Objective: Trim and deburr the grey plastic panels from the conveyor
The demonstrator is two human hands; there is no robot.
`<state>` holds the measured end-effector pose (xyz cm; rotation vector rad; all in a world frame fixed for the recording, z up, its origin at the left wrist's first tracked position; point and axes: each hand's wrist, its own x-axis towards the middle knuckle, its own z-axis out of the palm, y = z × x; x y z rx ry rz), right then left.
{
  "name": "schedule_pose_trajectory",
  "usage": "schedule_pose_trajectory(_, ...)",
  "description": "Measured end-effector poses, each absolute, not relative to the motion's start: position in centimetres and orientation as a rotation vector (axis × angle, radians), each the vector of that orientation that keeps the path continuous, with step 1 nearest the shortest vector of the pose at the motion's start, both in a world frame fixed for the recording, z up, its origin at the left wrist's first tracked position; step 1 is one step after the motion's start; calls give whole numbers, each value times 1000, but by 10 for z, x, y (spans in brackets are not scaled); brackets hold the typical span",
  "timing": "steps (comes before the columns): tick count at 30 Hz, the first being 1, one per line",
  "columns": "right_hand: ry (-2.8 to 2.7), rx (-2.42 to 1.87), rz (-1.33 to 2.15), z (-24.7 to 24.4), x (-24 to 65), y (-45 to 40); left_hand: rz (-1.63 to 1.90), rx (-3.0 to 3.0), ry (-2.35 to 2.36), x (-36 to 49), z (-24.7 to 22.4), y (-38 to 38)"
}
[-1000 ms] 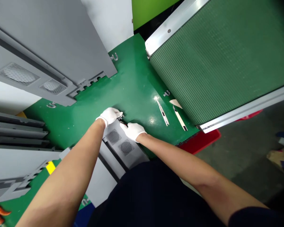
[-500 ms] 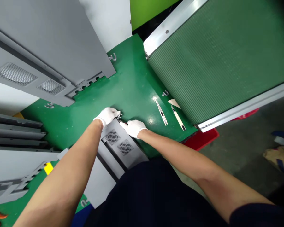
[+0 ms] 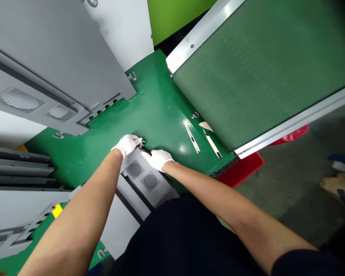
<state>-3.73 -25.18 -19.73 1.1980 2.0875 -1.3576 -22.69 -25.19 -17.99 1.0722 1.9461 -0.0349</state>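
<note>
A grey metal panel (image 3: 161,191) with two perforated vent patches lies in front of me, its near end hidden by my dark clothing. My left hand (image 3: 128,145), in a white glove, is closed at its far end, fingertips pinching a small metal piece (image 3: 142,143). Glove and size hide that piece's exact shape. Also gloved in white, my right hand (image 3: 160,159) grips the panel's far right corner, thumb and fingertips close to the metal piece. Part of the panel's end is covered by both hands.
The green tabletop (image 3: 152,111) carries a utility knife (image 3: 212,143), a slim white tool (image 3: 192,138) and loose metal hooks (image 3: 195,115). Large grey panels (image 3: 74,50) stand at left; more panels (image 3: 20,166) stack below. A ribbed green conveyor belt (image 3: 247,76) borders the right, above a red bin (image 3: 241,170).
The camera view has shifted slightly, moving the table and belt a little left in the picture. Both hands stay at the panel's far end, with only slight finger movement.
</note>
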Motion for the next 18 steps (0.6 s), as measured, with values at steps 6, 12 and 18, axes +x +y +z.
schedule_pose_trajectory(6, 2071, 1212, -1358, -195, -39, -251, -16, 1082, 1950, -229, -180, -253)
schedule_pose_trajectory(12, 2064, 1204, -1358, -189, -43, -248, 67, 1029, 1961, -228, -185, -254)
schedule_pose_trajectory(18, 2021, 1280, -1395, -190, -34, -254, 224, 954, 1987, -227, -188, -256)
